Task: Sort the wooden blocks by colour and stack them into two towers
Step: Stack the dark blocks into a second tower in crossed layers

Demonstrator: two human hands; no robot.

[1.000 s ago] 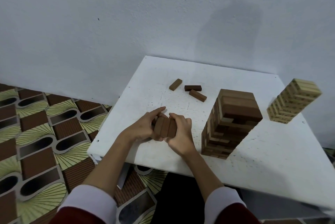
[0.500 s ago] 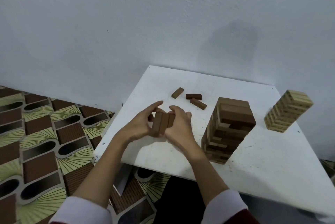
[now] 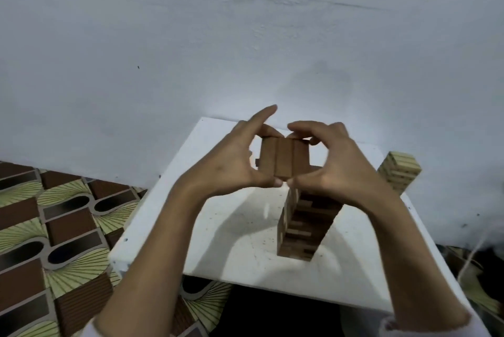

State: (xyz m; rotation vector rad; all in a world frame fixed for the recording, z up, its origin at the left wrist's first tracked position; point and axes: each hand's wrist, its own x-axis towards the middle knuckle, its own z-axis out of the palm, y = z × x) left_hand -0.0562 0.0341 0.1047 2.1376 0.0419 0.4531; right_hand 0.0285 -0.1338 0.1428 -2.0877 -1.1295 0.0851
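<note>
I hold a row of three dark blocks (image 3: 283, 158) raised above the table (image 3: 231, 241), pinched between both hands. My left hand (image 3: 231, 170) grasps the left part of the row, thumb under its near edge and fingers over the far edge, with the forefinger sticking out straight. My right hand (image 3: 338, 167) grasps the right part the same way, fingers curled over the top. The row sits just up and left of the top of the dark tower (image 3: 305, 222), which stands near the front edge of the table, right of centre. The light tower (image 3: 399, 173) stands well apart, at the far right edge.

Procedure for the step in hand, as I judge it:

1. Keep inward pressure even from both sides, so the middle block (held only by its neighbours, as far as I can tell) does not drop out.
2. Move the row to the right until it is square over the dark tower's top. That top is hidden behind my right hand, so I cannot tell which way its last layer runs; check first and lay the row crosswise to it.
3. Lower flat, not tilted. A leading corner would push the tower.
4. Let go with both hands at once, fingers lifting straight away.
</note>
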